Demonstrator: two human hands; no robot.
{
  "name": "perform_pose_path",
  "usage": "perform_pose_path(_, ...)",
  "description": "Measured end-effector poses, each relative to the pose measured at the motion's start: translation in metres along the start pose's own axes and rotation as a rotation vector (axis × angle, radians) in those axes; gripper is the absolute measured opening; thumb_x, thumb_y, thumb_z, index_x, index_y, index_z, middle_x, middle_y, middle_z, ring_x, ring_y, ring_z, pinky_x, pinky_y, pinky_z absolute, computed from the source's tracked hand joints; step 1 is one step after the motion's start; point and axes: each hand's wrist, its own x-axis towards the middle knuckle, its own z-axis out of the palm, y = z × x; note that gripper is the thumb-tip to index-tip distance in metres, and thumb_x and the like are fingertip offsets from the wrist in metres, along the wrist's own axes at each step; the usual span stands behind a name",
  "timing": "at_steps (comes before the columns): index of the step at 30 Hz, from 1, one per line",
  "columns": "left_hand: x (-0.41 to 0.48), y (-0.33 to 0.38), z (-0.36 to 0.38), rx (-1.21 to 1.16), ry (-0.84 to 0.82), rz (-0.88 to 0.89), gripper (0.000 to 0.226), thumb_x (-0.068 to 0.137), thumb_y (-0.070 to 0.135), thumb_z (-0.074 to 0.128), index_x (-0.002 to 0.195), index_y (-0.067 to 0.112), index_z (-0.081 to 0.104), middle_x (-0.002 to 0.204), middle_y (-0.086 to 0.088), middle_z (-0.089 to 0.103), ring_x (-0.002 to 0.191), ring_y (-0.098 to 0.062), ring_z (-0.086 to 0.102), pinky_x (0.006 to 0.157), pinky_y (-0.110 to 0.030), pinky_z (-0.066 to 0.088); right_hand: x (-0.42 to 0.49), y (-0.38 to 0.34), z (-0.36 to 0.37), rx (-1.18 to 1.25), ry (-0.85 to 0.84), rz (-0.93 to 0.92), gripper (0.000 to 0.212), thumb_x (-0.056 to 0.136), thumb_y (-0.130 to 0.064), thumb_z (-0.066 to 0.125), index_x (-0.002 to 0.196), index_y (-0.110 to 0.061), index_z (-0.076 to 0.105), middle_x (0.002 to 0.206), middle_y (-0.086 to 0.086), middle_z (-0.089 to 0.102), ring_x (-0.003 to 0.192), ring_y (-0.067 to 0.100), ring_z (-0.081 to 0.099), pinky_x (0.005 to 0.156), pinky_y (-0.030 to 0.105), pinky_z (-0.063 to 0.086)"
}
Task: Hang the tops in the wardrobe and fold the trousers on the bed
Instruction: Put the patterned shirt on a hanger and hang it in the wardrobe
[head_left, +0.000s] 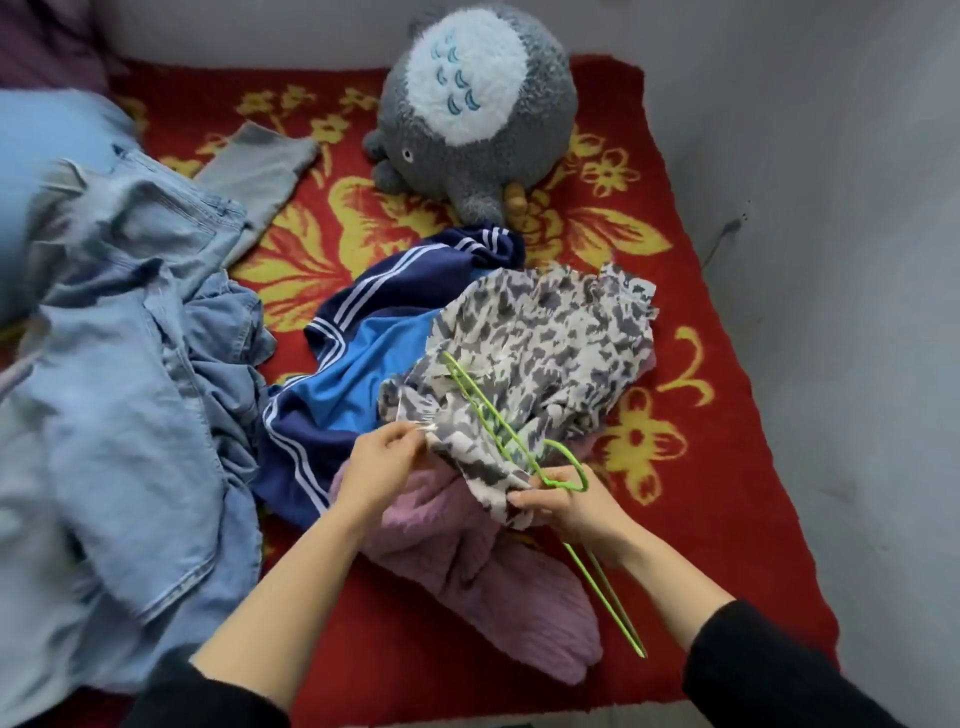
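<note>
Though crumpled, grey-blotched white top (540, 332), perhaps chiffon.

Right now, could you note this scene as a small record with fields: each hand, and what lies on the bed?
left hand: pinches an edge of the patterned top
right hand: grips the green hanger and the top
under the top: pink sweater, blue striped jacket
left of the pile: denim garments
far end: grey plush toy
cover: red flowered blanket
</note>
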Motion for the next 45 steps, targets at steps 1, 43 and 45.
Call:
perform_pose_path(1,-0.009,0.009,-0.004,-0.188,-0.014,-0.057,0.02,0.088,0.006,0.049,0.08,0.008,0.067,0.095,-0.013,0.067,0.091,-0.025,0.062,0.07,-0.031,0.055,-0.007,-0.007,0.006,0.009,-0.005,0.01,0.032,0.061,-0.031,0.081,0.058,-0.005,0.062,0.062,0.022,0.055,0.062,0.022,0.05,0.064,0.033,0.037)
perform_pose_path(43,-0.141,0.235,-0.124,0.864,0.621,0.558,0.023,0.088,0.027,0.056,0.082,0.008,0.067,0.089,-0.017,0.068,0.078,-0.033,0.057,0.066,-0.033,0.04,-0.118,-0.323,0.017,-0.178,0.381,-0.931,0.036,0.082,-0.008,0.058,0.051,-0.017,0.041,0.049,-0.006,0.042,0.048,0.008,0.036,0.049,0.026,0.029)
perform_pose_path(45,-0.133,0.236,-0.123,0.87,0.693,0.564,0.035,0.091,0.039,0.052,0.083,0.008,0.068,0.093,-0.015,0.067,0.081,-0.034,0.059,0.065,-0.032,0.039,-0.132,-0.337,0.013,-0.164,0.406,-0.965,0.037,0.082,-0.007,0.059,0.052,-0.018,0.04,0.049,-0.006,0.04,0.045,0.005,0.034,0.046,0.024,0.029)
